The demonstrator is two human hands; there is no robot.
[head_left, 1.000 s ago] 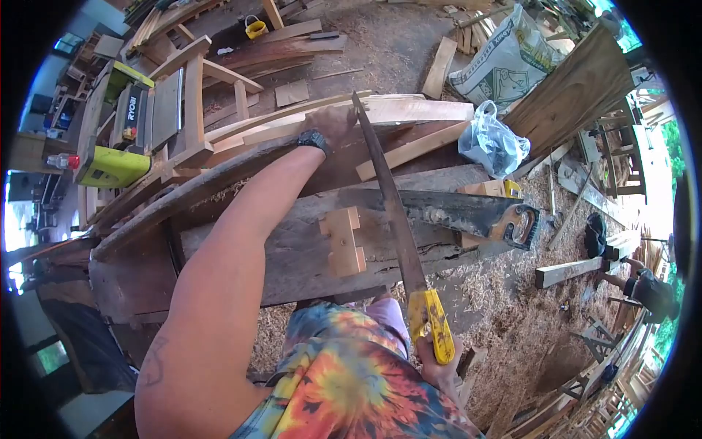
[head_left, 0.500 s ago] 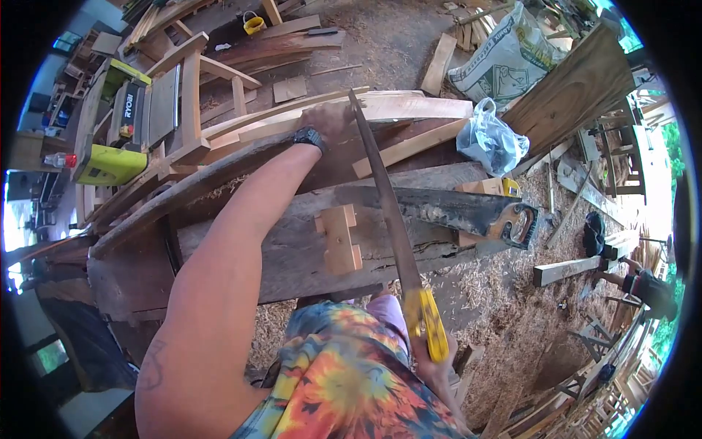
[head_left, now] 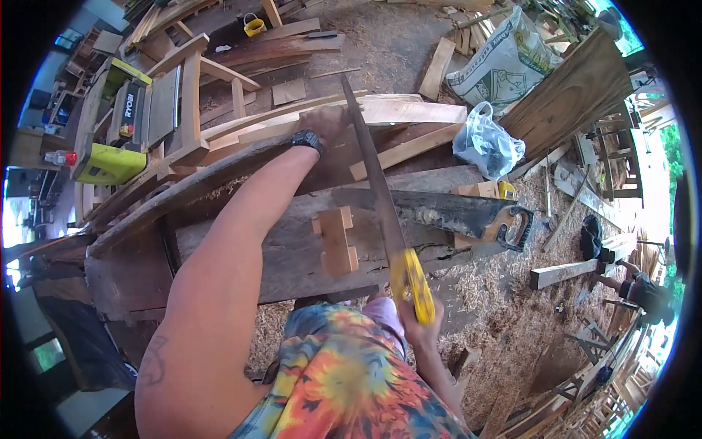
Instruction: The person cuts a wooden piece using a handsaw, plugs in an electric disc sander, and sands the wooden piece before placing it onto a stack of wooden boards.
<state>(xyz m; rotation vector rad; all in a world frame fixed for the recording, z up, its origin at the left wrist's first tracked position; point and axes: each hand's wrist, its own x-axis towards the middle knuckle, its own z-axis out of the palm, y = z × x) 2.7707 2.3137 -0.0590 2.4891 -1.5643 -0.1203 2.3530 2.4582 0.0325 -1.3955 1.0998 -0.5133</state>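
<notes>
Gripped in the right hand (head_left: 425, 323): a saw (head_left: 376, 175), with fingers wrapped around its yellow handle. Slanting forward over the worktop (head_left: 219, 245), with the blade tip just past the edge of pale boards (head_left: 413, 110). On these boards, just left of the blade, the left hand (head_left: 325, 123); too blurred to tell whether with fingers spread or pressed together. Below, lying on the worktop, a notched block (head_left: 336, 245) and a second saw (head_left: 457, 212), partly hidden under the first blade. Just behind its handle, a yellow tape measure (head_left: 507, 191).

Near the right end of the boards, a clear plastic bag (head_left: 488, 145), crumpled, with contents impossible to make out. Farther back, a printed white sack (head_left: 501, 69), inside hidden from view. At the far left, a small yellow bucket (head_left: 254, 28), too distant to tell what it holds.
</notes>
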